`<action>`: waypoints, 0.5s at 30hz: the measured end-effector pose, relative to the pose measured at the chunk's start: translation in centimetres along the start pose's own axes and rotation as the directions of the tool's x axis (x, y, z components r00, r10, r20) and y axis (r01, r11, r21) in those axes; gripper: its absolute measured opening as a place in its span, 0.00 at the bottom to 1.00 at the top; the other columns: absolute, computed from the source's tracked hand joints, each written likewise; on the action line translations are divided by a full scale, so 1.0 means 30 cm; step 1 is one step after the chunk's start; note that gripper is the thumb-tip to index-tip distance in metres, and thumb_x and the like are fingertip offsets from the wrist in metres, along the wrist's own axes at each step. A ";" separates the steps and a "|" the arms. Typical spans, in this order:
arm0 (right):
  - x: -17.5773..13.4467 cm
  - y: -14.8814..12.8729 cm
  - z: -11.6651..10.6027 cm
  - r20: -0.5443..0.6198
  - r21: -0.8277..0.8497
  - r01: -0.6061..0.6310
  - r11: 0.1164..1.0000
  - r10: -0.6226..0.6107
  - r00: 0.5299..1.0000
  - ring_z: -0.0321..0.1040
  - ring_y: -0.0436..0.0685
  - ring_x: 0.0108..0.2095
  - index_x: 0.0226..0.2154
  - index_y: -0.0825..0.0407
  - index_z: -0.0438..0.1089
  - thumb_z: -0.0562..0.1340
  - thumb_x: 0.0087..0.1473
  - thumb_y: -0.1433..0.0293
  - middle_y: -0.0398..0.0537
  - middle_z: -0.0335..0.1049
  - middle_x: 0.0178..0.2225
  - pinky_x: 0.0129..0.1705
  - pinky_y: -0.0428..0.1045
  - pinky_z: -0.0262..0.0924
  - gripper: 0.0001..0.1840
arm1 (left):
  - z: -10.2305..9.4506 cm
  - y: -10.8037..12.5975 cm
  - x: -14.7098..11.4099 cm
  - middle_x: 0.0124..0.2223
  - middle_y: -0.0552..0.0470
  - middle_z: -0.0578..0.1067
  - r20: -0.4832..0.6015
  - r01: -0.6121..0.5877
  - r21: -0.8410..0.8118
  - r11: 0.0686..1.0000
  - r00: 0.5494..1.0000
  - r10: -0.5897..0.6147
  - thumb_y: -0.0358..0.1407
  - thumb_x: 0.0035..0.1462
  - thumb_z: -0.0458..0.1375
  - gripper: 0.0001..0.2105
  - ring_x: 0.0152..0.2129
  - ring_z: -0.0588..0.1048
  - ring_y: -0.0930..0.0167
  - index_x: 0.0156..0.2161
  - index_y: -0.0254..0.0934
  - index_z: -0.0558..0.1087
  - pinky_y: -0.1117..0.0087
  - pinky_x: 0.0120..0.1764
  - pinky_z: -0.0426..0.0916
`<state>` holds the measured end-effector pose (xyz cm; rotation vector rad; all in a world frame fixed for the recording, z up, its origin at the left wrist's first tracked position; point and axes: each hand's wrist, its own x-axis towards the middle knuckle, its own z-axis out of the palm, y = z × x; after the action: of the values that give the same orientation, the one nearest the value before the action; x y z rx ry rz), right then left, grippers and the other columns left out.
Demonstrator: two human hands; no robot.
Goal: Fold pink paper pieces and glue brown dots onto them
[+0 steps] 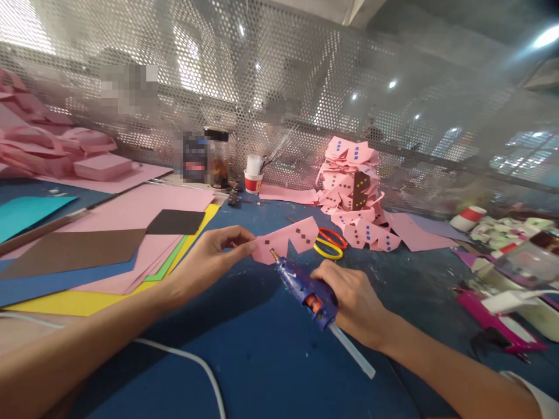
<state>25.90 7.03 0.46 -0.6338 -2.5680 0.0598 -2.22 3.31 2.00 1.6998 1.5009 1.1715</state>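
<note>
Between thumb and fingers, my left hand [222, 251] pinches the left end of a pink paper cutout [301, 235] with a V-shaped notch and small dark squares on it. Wrapped round a blue hot glue gun [299, 282] is my right hand [349, 291]. The gun's metal nozzle is at the lower edge of the cutout; whether it touches cannot be made out. A clear glue stick [353, 351] sticks out of the gun's back end. Just behind the cutout lie scissors [328, 247] with red and yellow handles, their blades mostly hidden.
A pile of similar pink cutouts [349, 180] stands at the back. Coloured paper sheets [74, 250] cover the left side. A jar [219, 160] and a paper cup [253, 181] stand by the perforated metal screen [244, 75]. A white cable [187, 353] crosses the blue table [262, 372]. A magenta power strip [493, 326] lies right.
</note>
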 end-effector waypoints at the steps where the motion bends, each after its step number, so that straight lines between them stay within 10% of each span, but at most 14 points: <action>1: 0.000 0.001 0.001 0.004 -0.002 0.000 1.000 0.000 1.000 0.62 0.50 0.29 0.37 0.53 0.64 0.60 0.54 0.76 0.43 0.65 0.32 0.32 0.46 0.52 0.07 | 0.000 0.000 0.000 0.35 0.52 0.80 0.005 -0.002 -0.002 1.000 1.000 0.002 0.46 0.57 0.57 0.13 0.35 0.76 0.64 0.36 0.39 0.77 0.67 0.40 0.67; 15: 0.009 -0.002 -0.013 0.045 -0.016 0.014 1.000 -0.013 0.999 0.63 0.51 0.30 0.37 0.53 0.64 0.59 0.55 0.74 0.44 0.66 0.33 0.32 0.47 0.53 0.06 | 0.003 0.008 -0.002 0.36 0.51 0.80 0.037 -0.022 -0.012 1.000 0.999 0.022 0.48 0.58 0.56 0.15 0.36 0.77 0.64 0.36 0.39 0.76 0.65 0.42 0.67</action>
<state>25.85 7.08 0.94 -0.6280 -2.6180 0.0491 -2.04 3.23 2.15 1.7249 1.4542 1.1518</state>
